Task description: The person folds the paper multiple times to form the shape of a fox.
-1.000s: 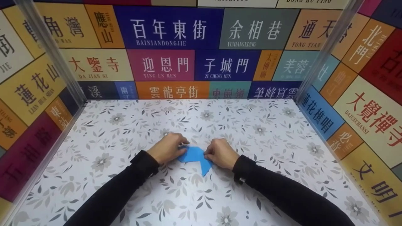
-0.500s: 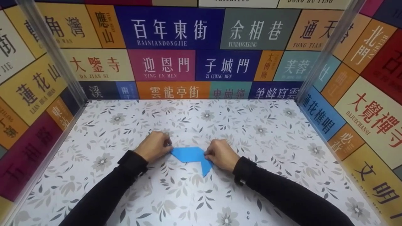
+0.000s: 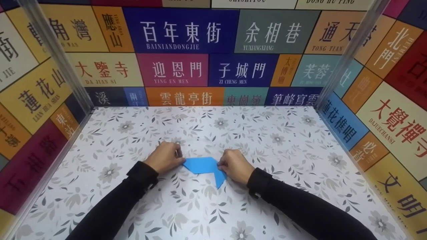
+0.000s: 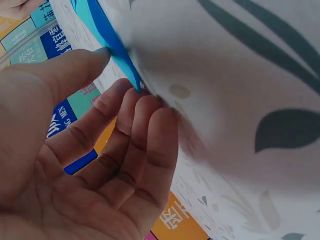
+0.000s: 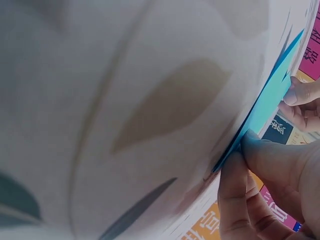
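A folded piece of blue paper [image 3: 200, 165] lies on the table, with a straight-edged left part and a pointed flap angling toward the person at its right. My left hand [image 3: 165, 158] is at the paper's left tip, thumb and fingertips curled about it. In the left wrist view, the left thumb [image 4: 80, 67] lies against the blue edge and the fingertips rest by the point. At the right end, my right hand [image 3: 236, 166] pinches the paper's edge. The right wrist view shows the right thumb [image 5: 272, 157] on the paper and the index finger under its corner.
The white table [image 3: 133, 213] carries a grey flower and leaf print. Panels with coloured blocks of Chinese lettering [image 3: 180, 30] stand at the back and both sides. Clear corner strips [image 3: 350, 53] run down where the panels meet.
The left hand has slid left from over the paper to its left tip, uncovering the left part. The right hand keeps its hold at the right end.
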The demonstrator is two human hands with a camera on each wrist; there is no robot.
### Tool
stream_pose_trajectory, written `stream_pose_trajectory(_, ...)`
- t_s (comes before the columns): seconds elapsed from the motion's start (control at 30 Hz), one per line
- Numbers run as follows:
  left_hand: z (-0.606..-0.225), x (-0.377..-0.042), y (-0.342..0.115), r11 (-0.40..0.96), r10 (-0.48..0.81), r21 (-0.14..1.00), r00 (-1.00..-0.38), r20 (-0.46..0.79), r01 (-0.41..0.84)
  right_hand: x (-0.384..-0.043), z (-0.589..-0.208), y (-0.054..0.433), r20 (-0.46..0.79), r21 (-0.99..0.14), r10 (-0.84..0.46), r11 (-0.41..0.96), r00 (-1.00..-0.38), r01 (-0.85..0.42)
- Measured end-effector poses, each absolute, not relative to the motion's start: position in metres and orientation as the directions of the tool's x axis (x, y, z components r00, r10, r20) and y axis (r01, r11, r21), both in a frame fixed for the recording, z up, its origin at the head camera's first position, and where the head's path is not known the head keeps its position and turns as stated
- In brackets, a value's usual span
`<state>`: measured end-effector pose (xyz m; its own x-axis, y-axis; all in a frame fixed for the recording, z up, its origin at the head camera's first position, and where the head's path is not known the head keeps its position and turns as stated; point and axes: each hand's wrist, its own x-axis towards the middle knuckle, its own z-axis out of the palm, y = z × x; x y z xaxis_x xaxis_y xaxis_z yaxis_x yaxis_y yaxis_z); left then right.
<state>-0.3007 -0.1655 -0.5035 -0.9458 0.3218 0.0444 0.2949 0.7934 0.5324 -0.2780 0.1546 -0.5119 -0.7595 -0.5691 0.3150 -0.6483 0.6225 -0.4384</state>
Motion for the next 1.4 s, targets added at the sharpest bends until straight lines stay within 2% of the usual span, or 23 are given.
stream_pose_trajectory(0.23, -0.496, -0.298, -0.160, 0.808, 0.277, 0.542, -0.961, -0.003, 0.231, -0.276, -0.510, 0.154, 0.299, -0.452, -0.552, 0.637, -0.779, -0.625)
stream_pose_trajectory(0.37, -0.494, -0.294, -0.155, 0.816, 0.255, 0.532, -0.967, 0.020, 0.226, -0.275, -0.510, 0.154, 0.289, -0.456, -0.552, 0.639, -0.782, -0.620)
stream_pose_trajectory(0.67, -0.491, -0.287, -0.146, 0.773, 0.284, 0.560, -0.952, 0.113, 0.298, -0.276, -0.509, 0.153, 0.280, -0.456, -0.543, 0.650, -0.792, -0.607)
stream_pose_trajectory(0.8, -0.491, -0.284, -0.141, 0.751, 0.301, 0.568, -0.940, 0.159, 0.336, -0.276, -0.510, 0.154, 0.307, -0.441, -0.554, 0.638, -0.774, -0.632)
stream_pose_trajectory(0.9, -0.491, -0.281, -0.139, 0.735, 0.319, 0.564, -0.926, 0.203, 0.377, -0.277, -0.511, 0.154, 0.336, -0.428, -0.564, 0.622, -0.754, -0.656)
stream_pose_trajectory(1.4, -0.496, -0.259, -0.124, 0.686, 0.418, 0.511, -0.855, 0.306, 0.519, -0.277, -0.511, 0.154, 0.307, -0.461, -0.557, 0.622, -0.771, -0.633)
